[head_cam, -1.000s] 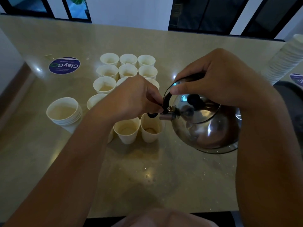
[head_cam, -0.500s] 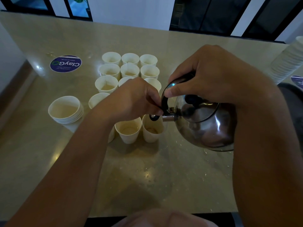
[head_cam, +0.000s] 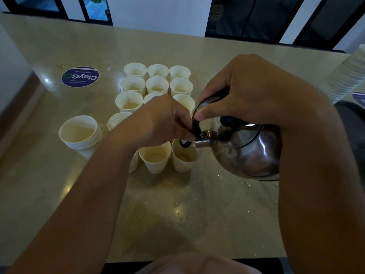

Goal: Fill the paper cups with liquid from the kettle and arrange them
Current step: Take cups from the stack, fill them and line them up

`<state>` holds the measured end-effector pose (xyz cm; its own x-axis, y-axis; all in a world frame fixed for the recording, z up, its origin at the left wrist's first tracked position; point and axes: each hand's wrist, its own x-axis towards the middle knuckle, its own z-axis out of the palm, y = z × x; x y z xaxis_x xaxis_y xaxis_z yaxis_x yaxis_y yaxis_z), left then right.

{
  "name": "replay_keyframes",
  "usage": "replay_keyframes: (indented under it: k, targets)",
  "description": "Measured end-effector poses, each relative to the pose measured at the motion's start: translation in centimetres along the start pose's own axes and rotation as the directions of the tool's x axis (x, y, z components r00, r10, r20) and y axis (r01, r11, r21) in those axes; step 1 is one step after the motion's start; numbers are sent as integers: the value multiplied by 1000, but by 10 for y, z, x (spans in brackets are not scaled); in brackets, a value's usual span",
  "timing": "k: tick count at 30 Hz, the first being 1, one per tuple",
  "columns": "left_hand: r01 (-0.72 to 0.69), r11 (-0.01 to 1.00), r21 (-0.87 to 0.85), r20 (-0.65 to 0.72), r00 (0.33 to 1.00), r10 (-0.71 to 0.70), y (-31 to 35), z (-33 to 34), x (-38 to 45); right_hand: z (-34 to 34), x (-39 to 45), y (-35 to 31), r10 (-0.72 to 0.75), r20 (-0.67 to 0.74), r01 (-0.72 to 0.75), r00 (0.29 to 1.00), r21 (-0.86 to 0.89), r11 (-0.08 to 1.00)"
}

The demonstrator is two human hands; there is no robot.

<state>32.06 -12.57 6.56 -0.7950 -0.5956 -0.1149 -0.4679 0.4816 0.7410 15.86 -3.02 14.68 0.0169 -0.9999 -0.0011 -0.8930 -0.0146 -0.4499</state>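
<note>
Kettle (head_cam: pixel 246 149) tilted over near cup (head_cam: pixel 184 158), right hand (head_cam: pixel 250 89) fingers curled round handle, left hand (head_cam: pixel 164 120) fingers pinching spout cap

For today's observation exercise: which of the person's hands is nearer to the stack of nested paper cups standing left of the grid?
The left hand. It holds the kettle's spout cap, just right of the stack of nested cups. The right hand grips the kettle handle, farther right.

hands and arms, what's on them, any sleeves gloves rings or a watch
Both are bare: the left hand and right hand show no gloves or rings, and both forearms are uncovered, with no sleeve, watch or band anywhere in view.
</note>
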Motion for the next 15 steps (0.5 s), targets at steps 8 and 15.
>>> replay_keyframes:
  k: [8,15]
  targets:
    - [0,1000,-1,-5,1000,0,-1,-1,1,-1,4,-4,-5,32,6,999,-29,1000]
    - [-13,1000,-11,-7,1000,12,-2,-2,1,-2,5,-7,5,46,-4,999,-32,999]
